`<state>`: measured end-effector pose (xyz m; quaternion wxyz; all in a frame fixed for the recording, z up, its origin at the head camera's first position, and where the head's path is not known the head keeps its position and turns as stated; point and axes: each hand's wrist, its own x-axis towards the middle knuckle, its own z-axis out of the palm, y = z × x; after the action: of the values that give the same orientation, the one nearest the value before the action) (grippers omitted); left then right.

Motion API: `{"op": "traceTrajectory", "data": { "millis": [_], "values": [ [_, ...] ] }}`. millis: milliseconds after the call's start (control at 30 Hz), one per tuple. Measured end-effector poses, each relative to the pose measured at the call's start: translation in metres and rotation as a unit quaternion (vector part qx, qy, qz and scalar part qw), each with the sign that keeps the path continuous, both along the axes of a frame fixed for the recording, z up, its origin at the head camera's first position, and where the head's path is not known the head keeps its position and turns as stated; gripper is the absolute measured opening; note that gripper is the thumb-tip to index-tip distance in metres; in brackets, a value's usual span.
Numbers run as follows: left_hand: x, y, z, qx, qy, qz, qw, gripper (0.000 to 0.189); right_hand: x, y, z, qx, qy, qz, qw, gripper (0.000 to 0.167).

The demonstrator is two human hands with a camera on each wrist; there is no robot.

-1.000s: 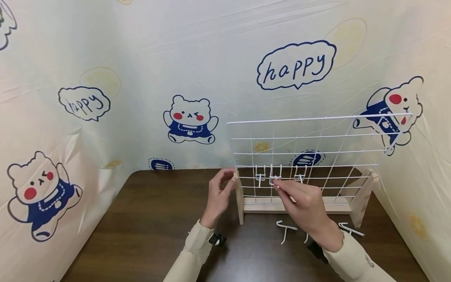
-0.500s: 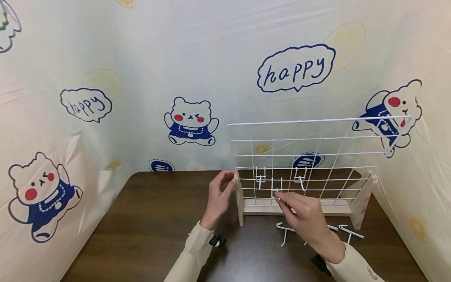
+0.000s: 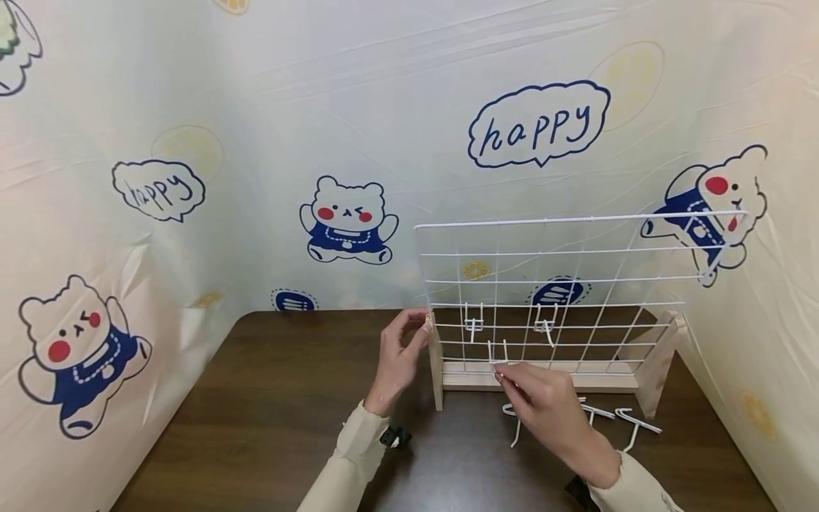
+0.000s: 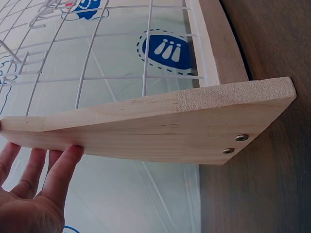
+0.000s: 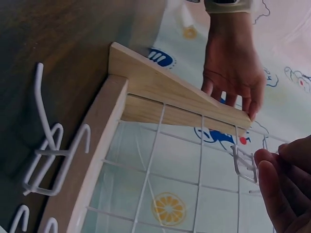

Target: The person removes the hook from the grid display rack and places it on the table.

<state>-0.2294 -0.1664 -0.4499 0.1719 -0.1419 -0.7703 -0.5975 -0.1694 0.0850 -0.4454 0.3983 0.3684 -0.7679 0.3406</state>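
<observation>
- From my remote post I place the held hook right of centre, low in the head frame, at the fingertips of the right hand; its two prongs point upward, across the long axis of the wire grid, which runs left to right.
- The right hand is the nearer one, pinching that hook between thumb and fingers; the left hand lies further left, thumb and fingers holding the top end of the left wooden panel.
- I judge that prongs against wires is the relation that counts; the hook sits in front of the grid's lower-left rows, though I cannot tell whether it touches them.
- Two hung hooks, one left and one right, sit on the grid above the held one; at least three loose hooks lie lower right, partly behind the right hand.
- The dark wooden table carries it all; a pale printed cloth surrounds it, with bears and "happy" bubbles.
</observation>
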Motion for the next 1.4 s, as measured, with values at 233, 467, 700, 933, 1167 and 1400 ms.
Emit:
{"op": "traceTrajectory", "data": {
  "millis": [233, 467, 700, 933, 1167, 1400],
  "values": [
    [0.0, 0.0, -0.001, 0.001, -0.002, 0.0, 1.0, 0.022, 0.001, -0.003, -0.011, 0.018, 0.01, -0.005, 0.9998, 0.031],
    [0.0, 0.0, 0.001, 0.002, 0.0, -0.003, 1.0, 0.021, -0.001, -0.009, -0.018, 0.037, 0.012, -0.01, 0.9992, 0.01],
    [0.0, -0.001, 0.001, -0.003, 0.003, -0.003, 1.0, 0.021, 0.0, -0.017, -0.023, 0.064, -0.001, -0.016, 0.9978, 0.015],
    [0.0, -0.001, -0.001, -0.004, -0.004, -0.003, 1.0, 0.023, 0.001, -0.022, -0.035, 0.104, -0.011, -0.02, 0.9944, 0.021],
    [0.0, -0.002, -0.003, -0.007, 0.007, 0.003, 0.9999, 0.022, 0.003, -0.024, -0.045, 0.167, -0.028, -0.028, 0.9851, 0.018],
    [-0.002, -0.001, -0.002, -0.01, 0.016, 0.005, 0.9998, 0.021, 0.001, -0.027, -0.049, 0.212, -0.04, -0.035, 0.9759, 0.016]
  ]
}}
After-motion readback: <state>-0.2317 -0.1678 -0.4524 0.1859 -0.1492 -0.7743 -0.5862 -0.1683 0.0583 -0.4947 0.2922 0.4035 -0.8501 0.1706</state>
